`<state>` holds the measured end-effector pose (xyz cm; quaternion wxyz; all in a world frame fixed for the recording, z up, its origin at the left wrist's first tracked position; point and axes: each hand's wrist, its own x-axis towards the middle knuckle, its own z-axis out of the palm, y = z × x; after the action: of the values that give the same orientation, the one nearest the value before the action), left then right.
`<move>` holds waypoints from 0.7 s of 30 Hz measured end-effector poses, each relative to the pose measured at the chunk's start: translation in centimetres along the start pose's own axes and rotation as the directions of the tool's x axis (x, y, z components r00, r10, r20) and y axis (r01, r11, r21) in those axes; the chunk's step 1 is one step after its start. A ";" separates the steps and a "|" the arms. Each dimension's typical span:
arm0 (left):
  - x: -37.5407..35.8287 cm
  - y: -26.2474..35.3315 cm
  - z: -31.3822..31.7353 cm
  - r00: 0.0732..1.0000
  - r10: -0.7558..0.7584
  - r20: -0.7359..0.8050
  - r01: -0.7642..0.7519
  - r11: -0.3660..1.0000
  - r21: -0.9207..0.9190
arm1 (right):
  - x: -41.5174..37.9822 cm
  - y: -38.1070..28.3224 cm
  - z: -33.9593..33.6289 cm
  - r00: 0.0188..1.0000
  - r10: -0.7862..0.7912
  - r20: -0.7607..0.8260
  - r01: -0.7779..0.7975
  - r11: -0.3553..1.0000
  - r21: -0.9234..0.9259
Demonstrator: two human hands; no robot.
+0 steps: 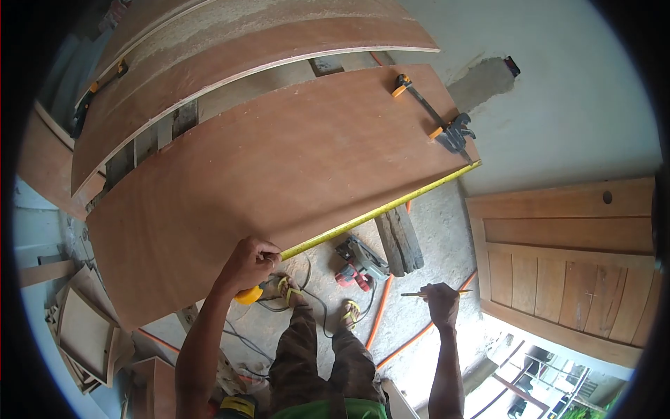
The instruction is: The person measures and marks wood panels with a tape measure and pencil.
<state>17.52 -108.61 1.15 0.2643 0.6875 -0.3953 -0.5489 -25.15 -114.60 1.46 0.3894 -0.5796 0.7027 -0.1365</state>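
Note:
My left hand (252, 265) is closed at the near edge of a large plywood sheet (279, 153), gripping a tape measure. The yellow blade (377, 211) of the tape runs along that edge to the sheet's right corner, and the orange-yellow case (248, 295) shows below my fingers. Off to the right, apart from the sheet, my right hand (441, 304) is closed around a pencil (412, 295) held crosswise. A black and orange bar clamp (429, 112) lies on the sheet near its right end.
A red and grey circular saw (359, 265) sits on the floor near my feet, beside a timber block (399, 241). Orange cord (380, 314) and dark cables cross the floor. More plywood (279, 45) lies beyond. A wooden door (565, 258) stands right; offcuts (87, 325) lie left.

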 end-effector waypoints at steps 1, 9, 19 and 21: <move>0.0 0.1 0.1 0.999 0.052 -0.011 -0.052 0.999 0.002 | 0.0 -0.5 0.0 1.000 0.015 0.003 -0.015 1.000 0.006; 0.4 -0.8 0.3 1.000 -0.015 -0.006 0.015 0.999 -0.041 | -0.3 0.0 0.7 0.999 -0.033 -0.011 0.033 0.999 -0.002; 0.9 -0.8 0.2 0.995 0.086 -0.048 -0.084 0.996 0.038 | -0.4 -0.5 0.8 0.999 0.042 -0.008 -0.042 0.999 -0.035; 1.0 -0.5 0.2 0.996 0.082 -0.045 -0.080 0.996 0.050 | -0.5 -0.4 0.8 1.000 0.030 -0.005 -0.030 0.999 -0.039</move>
<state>17.56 -109.15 0.21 0.2789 0.6896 -0.4298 -0.5118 -24.26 -114.04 1.43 0.3783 -0.5763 0.7147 -0.1182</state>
